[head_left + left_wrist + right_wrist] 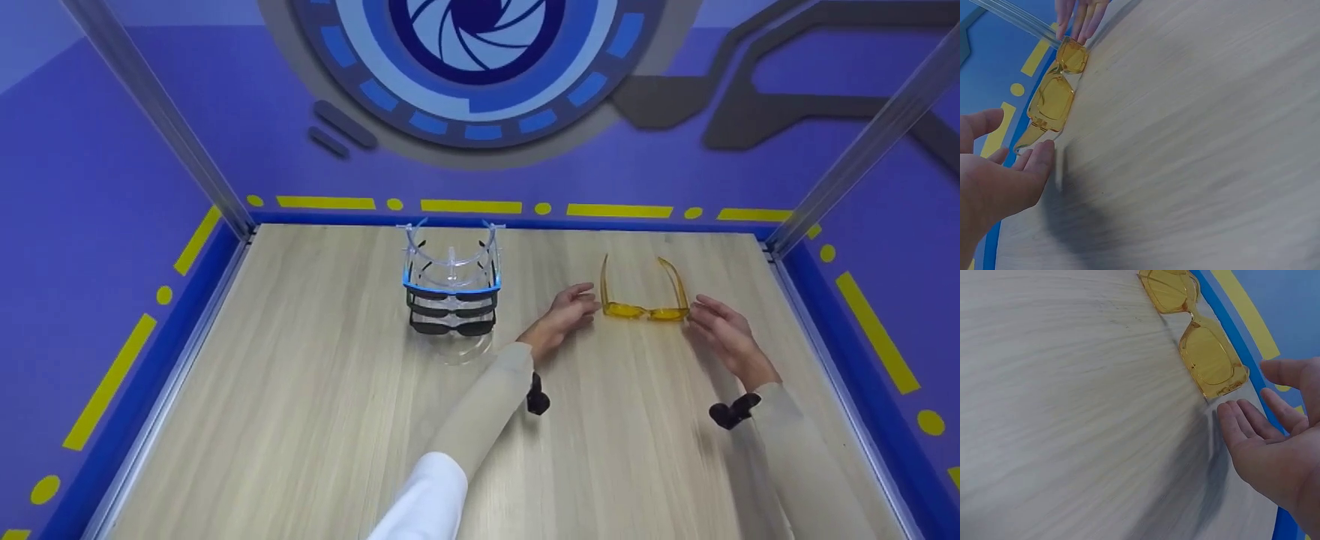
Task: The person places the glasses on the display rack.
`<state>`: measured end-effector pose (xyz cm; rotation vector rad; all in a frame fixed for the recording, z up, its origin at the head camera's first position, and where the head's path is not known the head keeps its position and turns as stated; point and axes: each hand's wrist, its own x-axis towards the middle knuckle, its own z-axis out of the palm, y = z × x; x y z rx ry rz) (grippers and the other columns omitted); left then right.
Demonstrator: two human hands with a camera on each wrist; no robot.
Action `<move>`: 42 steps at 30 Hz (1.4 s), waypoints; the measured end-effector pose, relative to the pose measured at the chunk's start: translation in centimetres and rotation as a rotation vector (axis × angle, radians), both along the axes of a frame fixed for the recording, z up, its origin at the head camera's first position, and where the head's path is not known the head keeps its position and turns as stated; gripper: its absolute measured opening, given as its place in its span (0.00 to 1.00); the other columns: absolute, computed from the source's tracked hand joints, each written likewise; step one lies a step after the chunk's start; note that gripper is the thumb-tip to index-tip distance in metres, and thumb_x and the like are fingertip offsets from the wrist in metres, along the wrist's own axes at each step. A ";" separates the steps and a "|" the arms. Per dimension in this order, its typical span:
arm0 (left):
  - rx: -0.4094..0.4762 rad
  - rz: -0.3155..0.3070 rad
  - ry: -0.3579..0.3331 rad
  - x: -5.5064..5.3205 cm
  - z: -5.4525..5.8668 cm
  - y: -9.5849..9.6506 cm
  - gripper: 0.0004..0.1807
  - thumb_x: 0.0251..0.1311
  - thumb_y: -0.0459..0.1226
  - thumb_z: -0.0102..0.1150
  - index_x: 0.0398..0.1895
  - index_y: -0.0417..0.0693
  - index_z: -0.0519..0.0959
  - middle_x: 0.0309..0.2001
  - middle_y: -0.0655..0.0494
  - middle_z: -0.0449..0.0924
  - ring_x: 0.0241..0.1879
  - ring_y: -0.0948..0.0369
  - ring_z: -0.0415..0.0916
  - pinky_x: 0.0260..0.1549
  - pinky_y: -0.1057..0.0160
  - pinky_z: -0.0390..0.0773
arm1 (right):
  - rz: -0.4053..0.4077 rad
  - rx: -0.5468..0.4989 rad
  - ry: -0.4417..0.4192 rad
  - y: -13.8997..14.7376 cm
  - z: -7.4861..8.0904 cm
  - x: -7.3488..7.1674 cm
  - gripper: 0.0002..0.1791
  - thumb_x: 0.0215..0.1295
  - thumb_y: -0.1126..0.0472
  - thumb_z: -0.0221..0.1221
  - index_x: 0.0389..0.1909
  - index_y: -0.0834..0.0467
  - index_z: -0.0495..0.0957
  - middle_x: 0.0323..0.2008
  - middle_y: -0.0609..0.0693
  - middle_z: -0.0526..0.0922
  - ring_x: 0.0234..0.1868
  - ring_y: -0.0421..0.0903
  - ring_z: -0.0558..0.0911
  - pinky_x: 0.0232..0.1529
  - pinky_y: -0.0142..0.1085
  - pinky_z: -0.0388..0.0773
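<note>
Yellow-tinted sunglasses (645, 310) stand on the table at the right, temples unfolded and pointing to the back wall. My left hand (568, 313) is just left of them, fingers spread loosely beside the hinge; in the left wrist view a small gap seems to lie between fingertips and frame. On the other side my right hand (721, 327) has its fingers extended close to the right hinge. The right wrist view shows the thumb apart from the fingers and nothing between them. Whether any fingertip touches the frame I cannot tell.
Left of my hands a clear display stand (452, 279) holds several glasses in a column: blue-framed glasses (451, 289) above dark sunglasses (453, 328). Blue-purple walls (540, 180) and metal posts border the wooden table (315, 420) at the back and sides.
</note>
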<state>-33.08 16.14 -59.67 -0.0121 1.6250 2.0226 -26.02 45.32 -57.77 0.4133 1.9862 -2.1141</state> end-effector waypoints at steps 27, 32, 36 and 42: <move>0.006 -0.057 -0.026 1.0 -0.1 -0.2 0.30 0.64 0.31 0.60 0.71 0.42 0.71 0.55 0.49 0.84 0.60 0.50 0.79 0.66 0.49 0.76 | 0.007 -0.008 -0.034 -0.8 -0.3 0.4 0.38 0.77 0.58 0.56 0.79 0.68 0.51 0.41 0.29 0.83 0.51 0.28 0.82 0.64 0.28 0.77; -0.018 -0.058 -0.049 1.5 0.1 -1.5 0.25 0.66 0.31 0.60 0.66 0.43 0.75 0.51 0.49 0.86 0.54 0.52 0.82 0.64 0.50 0.78 | 0.036 -0.047 0.006 -1.1 -0.2 1.6 0.33 0.77 0.61 0.56 0.76 0.68 0.59 0.43 0.32 0.86 0.50 0.31 0.84 0.58 0.27 0.81; -0.033 -0.027 -0.110 2.5 0.5 -2.4 0.20 0.67 0.29 0.58 0.62 0.43 0.79 0.48 0.47 0.86 0.46 0.56 0.83 0.63 0.51 0.80 | 0.084 -0.089 0.025 -1.4 0.0 2.7 0.26 0.77 0.63 0.55 0.72 0.65 0.68 0.44 0.36 0.87 0.52 0.35 0.86 0.59 0.30 0.81; -0.068 -0.035 -0.160 4.4 1.3 -4.2 0.20 0.66 0.29 0.57 0.61 0.41 0.77 0.48 0.46 0.85 0.45 0.56 0.82 0.63 0.50 0.80 | 0.177 -0.073 0.020 -2.0 0.2 3.9 0.29 0.76 0.64 0.56 0.73 0.68 0.64 0.47 0.39 0.86 0.53 0.38 0.86 0.60 0.33 0.81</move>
